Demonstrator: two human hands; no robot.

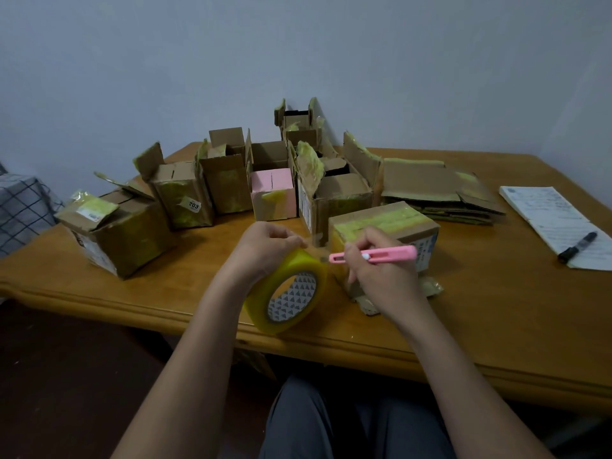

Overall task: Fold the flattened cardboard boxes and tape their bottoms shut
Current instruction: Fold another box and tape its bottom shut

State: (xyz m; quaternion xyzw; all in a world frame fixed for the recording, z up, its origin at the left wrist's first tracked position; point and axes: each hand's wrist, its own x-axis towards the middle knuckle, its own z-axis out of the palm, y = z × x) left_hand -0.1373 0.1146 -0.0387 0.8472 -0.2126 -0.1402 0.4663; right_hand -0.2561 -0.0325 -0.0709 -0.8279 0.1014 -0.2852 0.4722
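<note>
Hands pinch tape roll (287, 294) and pink cutter (376, 254) over wooden table (480, 319), perhaps beside grey wall (298, 44).

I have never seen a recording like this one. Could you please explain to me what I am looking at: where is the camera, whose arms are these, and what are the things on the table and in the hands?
There is only one picture, taken by a camera worn on a person's head, looking forward and down. The two arms are that person's own; there is no machine.

The left hand holds a roll of yellowish clear packing tape, lifted above the wooden table. The right hand grips a pink utility knife, its tip pointing at the tape near the roll.

Just behind the hands stands a small cardboard box with tape across its upper face. Further back stands a row of folded boxes with open flaps, one of them pink. To the right lies a stack of flattened boxes, then a notepad with a black marker on it.
</note>
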